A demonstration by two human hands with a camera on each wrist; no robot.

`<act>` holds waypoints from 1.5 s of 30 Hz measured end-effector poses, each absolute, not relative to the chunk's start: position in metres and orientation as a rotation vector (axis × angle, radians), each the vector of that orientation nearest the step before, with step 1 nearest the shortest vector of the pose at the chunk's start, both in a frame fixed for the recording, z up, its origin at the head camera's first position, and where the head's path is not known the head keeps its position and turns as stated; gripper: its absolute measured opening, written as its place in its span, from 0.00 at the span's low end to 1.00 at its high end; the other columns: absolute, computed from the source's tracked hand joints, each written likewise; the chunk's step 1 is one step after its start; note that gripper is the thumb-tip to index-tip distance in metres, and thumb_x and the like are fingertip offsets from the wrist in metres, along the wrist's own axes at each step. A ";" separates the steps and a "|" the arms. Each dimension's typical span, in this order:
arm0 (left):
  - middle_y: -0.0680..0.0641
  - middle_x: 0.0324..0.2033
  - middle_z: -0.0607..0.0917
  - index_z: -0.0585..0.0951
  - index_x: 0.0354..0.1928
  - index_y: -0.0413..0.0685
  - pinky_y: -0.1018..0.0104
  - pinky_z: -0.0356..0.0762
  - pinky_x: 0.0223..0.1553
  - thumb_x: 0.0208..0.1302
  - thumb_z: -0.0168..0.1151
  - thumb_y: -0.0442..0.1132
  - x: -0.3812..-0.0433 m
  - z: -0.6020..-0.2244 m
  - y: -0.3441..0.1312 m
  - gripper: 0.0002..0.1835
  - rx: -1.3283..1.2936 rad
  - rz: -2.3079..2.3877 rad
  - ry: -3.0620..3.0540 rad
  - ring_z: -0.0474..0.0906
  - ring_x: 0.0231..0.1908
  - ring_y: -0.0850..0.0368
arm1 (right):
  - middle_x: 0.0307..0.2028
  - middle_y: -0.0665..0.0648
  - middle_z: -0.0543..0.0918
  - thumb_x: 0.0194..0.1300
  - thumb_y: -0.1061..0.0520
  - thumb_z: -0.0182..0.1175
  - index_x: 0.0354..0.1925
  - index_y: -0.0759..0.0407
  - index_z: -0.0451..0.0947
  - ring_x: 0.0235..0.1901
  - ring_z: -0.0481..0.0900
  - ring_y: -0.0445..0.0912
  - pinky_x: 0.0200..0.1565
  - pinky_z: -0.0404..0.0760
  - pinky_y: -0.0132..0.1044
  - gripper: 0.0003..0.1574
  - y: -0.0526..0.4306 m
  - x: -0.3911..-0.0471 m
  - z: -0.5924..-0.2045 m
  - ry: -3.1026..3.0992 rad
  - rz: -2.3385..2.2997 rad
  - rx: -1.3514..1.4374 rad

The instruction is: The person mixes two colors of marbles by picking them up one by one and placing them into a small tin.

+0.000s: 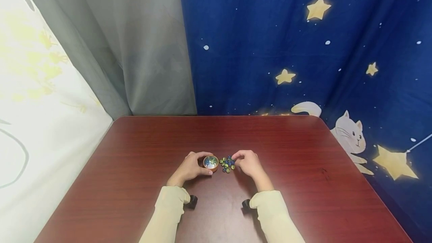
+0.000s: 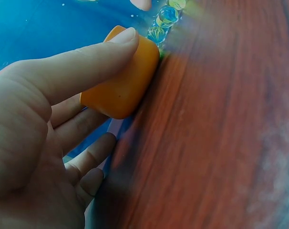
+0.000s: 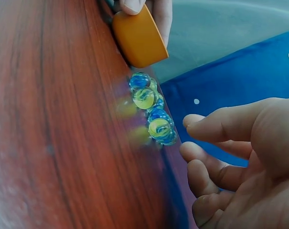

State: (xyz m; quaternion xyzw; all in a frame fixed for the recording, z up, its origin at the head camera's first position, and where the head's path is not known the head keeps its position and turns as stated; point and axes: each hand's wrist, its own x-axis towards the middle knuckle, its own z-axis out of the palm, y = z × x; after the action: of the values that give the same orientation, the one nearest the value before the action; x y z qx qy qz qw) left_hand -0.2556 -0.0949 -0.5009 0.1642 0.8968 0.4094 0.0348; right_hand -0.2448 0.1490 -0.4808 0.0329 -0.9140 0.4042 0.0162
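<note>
A small orange bowl (image 2: pixel 135 78) stands on the table, and my left hand (image 1: pixel 190 167) grips it, thumb on the near side and fingers round the far side. Blue and green glints show inside the bowl in the head view; they look like marbles, but their number is unclear. Just right of the bowl lies a loose cluster of clear glass marbles (image 3: pixel 144 98) with blue and yellow-green swirls. My right hand (image 1: pixel 249 163) hovers at the right edge of this cluster. Its fingers are loosely bent, thumb and fingertips apart, and the right wrist view shows nothing between them.
The dark red wooden table (image 1: pixel 141 141) extends around both hands. Behind it hang a grey curtain (image 1: pixel 155 48) and a blue curtain (image 1: pixel 243 48) with stars and a white cat. A pale printed cloth (image 1: pixel 40 130) hangs at the left.
</note>
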 end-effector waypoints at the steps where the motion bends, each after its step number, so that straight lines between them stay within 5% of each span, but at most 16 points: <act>1: 0.57 0.40 0.83 0.83 0.53 0.60 0.53 0.68 0.49 0.38 0.83 0.46 -0.256 -0.501 -0.095 0.34 0.502 1.259 2.756 0.67 0.44 0.55 | 0.26 0.48 0.83 0.47 0.67 0.62 0.30 0.53 0.86 0.30 0.75 0.44 0.38 0.74 0.42 0.13 0.149 -0.245 -0.481 -2.844 1.255 0.105; 45: 0.56 0.39 0.82 0.83 0.53 0.59 0.51 0.67 0.51 0.39 0.83 0.44 -0.259 -0.504 -0.095 0.33 0.524 1.281 2.740 0.68 0.45 0.55 | 0.22 0.48 0.81 0.50 0.65 0.66 0.30 0.55 0.83 0.24 0.75 0.42 0.33 0.73 0.41 0.07 0.153 -0.249 -0.490 -2.869 1.252 0.031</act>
State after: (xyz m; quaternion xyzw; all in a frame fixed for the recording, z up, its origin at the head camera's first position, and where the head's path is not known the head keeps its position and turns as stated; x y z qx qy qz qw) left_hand -0.2593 -0.0953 -0.5037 0.1706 0.8920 0.4171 0.0362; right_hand -0.2495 0.1532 -0.4899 0.0100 -0.9165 0.4000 0.0054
